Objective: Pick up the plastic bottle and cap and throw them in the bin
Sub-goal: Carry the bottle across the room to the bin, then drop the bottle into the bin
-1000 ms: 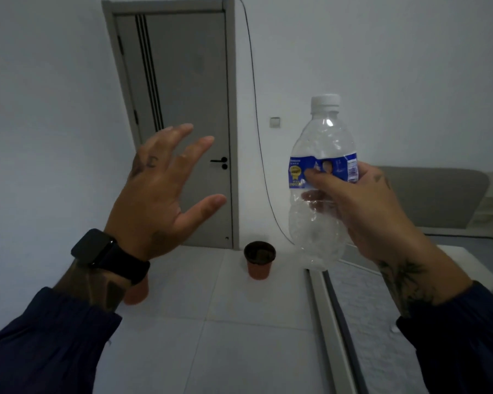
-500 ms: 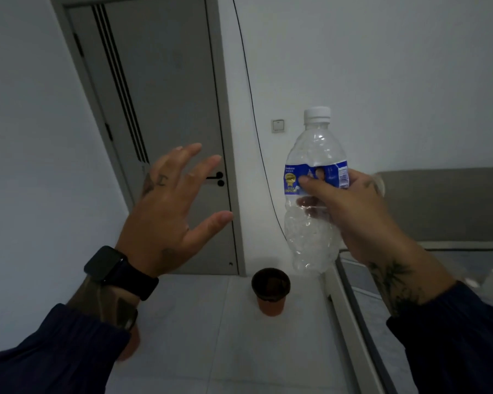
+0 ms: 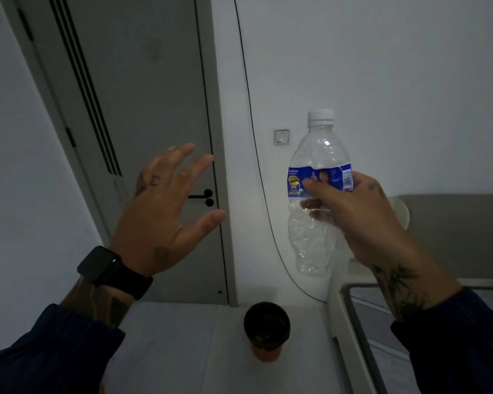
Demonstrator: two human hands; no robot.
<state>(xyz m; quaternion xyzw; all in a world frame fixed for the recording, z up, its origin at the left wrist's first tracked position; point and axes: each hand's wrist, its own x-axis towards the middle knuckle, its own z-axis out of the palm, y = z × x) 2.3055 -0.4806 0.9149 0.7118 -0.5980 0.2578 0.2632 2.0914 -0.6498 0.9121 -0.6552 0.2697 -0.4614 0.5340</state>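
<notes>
At the right of centre, the right hand (image 3: 362, 220) grips an upright, clear and crumpled plastic bottle (image 3: 316, 223) at its blue label, with the white cap (image 3: 320, 115) screwed on. The left hand (image 3: 165, 214) is open with fingers spread and holds nothing. Compared with half a second ago, the door (image 3: 143, 109) and the small dark pot (image 3: 266, 331) on the floor look nearer. The bottle's back side is hidden behind the fingers.

We see a dim, bluish room; the left hand (image 3: 165, 211) blurs slightly, and the door frame (image 3: 214, 109) bows at the edges.
</notes>
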